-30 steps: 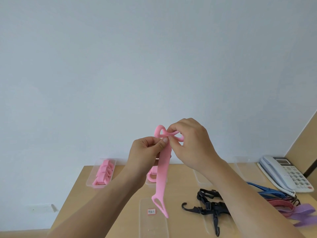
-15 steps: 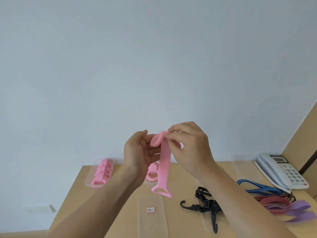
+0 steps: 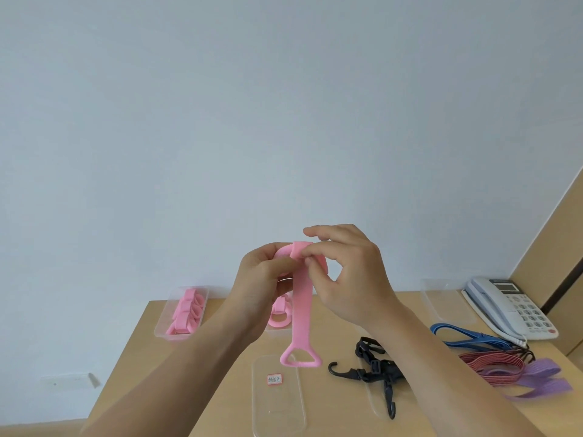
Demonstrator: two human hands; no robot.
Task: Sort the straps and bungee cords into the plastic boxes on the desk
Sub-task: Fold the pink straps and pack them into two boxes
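Pink silicone strap (image 3: 302, 305) held up in the air above the light wooden desk (image 3: 220, 389), both hands on its upper end. I see the left hand (image 3: 263, 279) closed around the rolled top of the strap, thumb pressed on the front. Right hand (image 3: 350, 279) pinches the folded top edge between thumb and index finger; its other fingers are loosely curled and hold nothing. The strap's free length hangs straight down, its triangular loop end just above a clear plastic lid with a small red-bordered label (image 3: 277, 395).

Far left on the desk: clear plastic box (image 3: 164, 320) with rolled pink straps inside. A 2nd clear box sits behind the hands, mostly hidden, with another pink strap (image 3: 279, 316) in it. Right of the hanging strap: black hooked straps (image 3: 372, 370) in a loose tangle. Further right lie blue bungee cords (image 3: 467, 337), red bungee cords (image 3: 492, 365) and purple webbing strap (image 3: 542, 378), touching one another. White desk telephone (image 3: 511, 307) at far right.
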